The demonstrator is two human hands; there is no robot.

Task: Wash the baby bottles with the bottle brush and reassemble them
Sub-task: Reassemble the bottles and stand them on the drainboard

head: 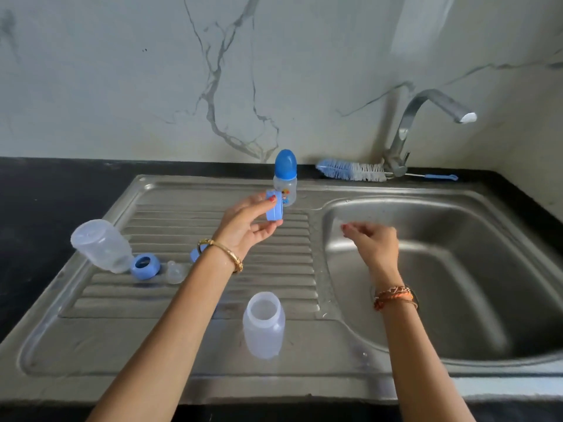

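Note:
My left hand (248, 222) pinches a blue screw ring (274, 206) above the ribbed drainboard. Over the left side of the sink bowl hovers my right hand (373, 239), blurred, fingers loosely bent and holding nothing. An open clear bottle (263, 325) stands upright near the front of the drainboard. A second clear bottle (102, 245) lies tipped at the left, beside another blue ring (145, 267) and a clear teat (176, 272). An assembled bottle with a blue cap (285, 175) stands at the back. The bottle brush (352, 170) lies behind the sink by the tap.
The steel sink bowl (457, 269) fills the right side, with the tap (426, 126) behind it and its spout turned right. Black counter (45, 193) borders the drainboard (182, 339) on the left. A small blue piece (195, 254) shows behind my left wrist.

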